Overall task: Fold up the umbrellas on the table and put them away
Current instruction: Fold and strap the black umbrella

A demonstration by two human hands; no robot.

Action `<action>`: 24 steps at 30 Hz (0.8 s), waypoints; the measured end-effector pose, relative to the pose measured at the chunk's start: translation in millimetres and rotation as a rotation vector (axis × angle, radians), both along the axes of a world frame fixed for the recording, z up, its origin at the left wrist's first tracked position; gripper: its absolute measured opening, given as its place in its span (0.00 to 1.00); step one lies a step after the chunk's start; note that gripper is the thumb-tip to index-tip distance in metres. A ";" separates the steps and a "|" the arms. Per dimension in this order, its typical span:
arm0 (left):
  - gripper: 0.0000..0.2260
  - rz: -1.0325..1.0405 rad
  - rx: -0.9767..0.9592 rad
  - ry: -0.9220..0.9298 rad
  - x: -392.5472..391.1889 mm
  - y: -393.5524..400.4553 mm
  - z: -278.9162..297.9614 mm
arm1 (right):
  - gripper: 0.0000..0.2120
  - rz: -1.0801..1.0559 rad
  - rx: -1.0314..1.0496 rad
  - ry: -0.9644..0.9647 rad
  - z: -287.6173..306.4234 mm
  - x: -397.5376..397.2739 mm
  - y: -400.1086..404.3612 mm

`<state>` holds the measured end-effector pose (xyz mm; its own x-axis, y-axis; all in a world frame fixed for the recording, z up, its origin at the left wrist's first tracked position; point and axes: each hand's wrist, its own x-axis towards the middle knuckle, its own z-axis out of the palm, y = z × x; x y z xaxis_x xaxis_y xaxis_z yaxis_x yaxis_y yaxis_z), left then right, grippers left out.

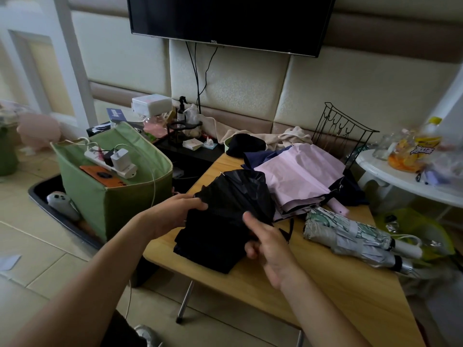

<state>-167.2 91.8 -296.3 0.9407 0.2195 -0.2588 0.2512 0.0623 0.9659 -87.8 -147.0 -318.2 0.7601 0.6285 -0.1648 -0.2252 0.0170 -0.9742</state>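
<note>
Right hand (265, 244): nearest the camera, at the near right edge of the black umbrella (225, 221); index finger extended over the fabric, other fingers curled loosely, nothing gripped that I can see.
Left hand (172, 214): fingertips pinching the umbrella's left fabric edge.
Black umbrella: collapsed, canopy loose and bunched, lying on the wooden table (325, 284) between both hands.
Patterned umbrella (350, 234): rolled, lying just right of the black one, handle pointing right.
Pink umbrella (300, 179): collapsed, canopy loose, behind the black one.
Navy umbrella (258, 157): partly under the pink one.
Green fabric bin (110, 196): on the floor, left of the table.
</note>
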 end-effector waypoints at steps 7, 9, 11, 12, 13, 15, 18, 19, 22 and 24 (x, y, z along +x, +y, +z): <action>0.18 0.109 0.046 0.052 -7.7 4.2 -2.1 | 0.14 -0.085 -0.007 0.012 -5.6 -4.5 5.0; 0.16 0.114 0.078 0.064 -9.7 3.5 -2.0 | 0.14 -0.084 0.014 0.064 -5.1 -7.7 5.6; 0.16 0.116 0.104 0.078 -11.4 2.8 -0.8 | 0.13 -0.075 -0.047 0.121 -4.5 -12.5 5.0; 0.16 0.115 0.123 0.087 -12.6 3.1 -0.3 | 0.16 -0.075 -0.082 0.147 -4.3 -14.9 4.5; 0.16 0.115 0.137 0.098 -13.4 4.2 -0.5 | 0.17 -0.081 -0.121 0.167 -3.6 -17.1 3.5; 0.19 0.117 0.149 0.133 -14.7 7.4 -1.4 | 0.12 -0.082 -0.173 0.167 -3.9 -18.5 -0.2; 0.18 0.091 0.242 0.177 -16.8 9.7 -2.0 | 0.07 -0.042 -0.204 0.120 -5.5 -18.3 -3.7; 0.17 0.089 0.289 0.193 -17.9 10.1 -1.4 | 0.08 -0.048 -0.215 0.115 -6.4 -17.8 -4.2; 0.14 0.087 0.406 0.273 -22.6 13.9 2.4 | 0.11 -0.041 -0.293 0.082 -6.3 -19.2 -5.0; 0.11 0.060 0.496 0.339 -25.1 17.3 0.8 | 0.11 -0.044 -0.381 -0.013 -10.8 -21.0 -3.8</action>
<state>-192.3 109.2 -295.4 0.8056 0.4412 -0.3954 0.5605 -0.3513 0.7500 -108.8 -150.8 -329.0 0.7883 0.4911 -0.3707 -0.2201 -0.3376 -0.9152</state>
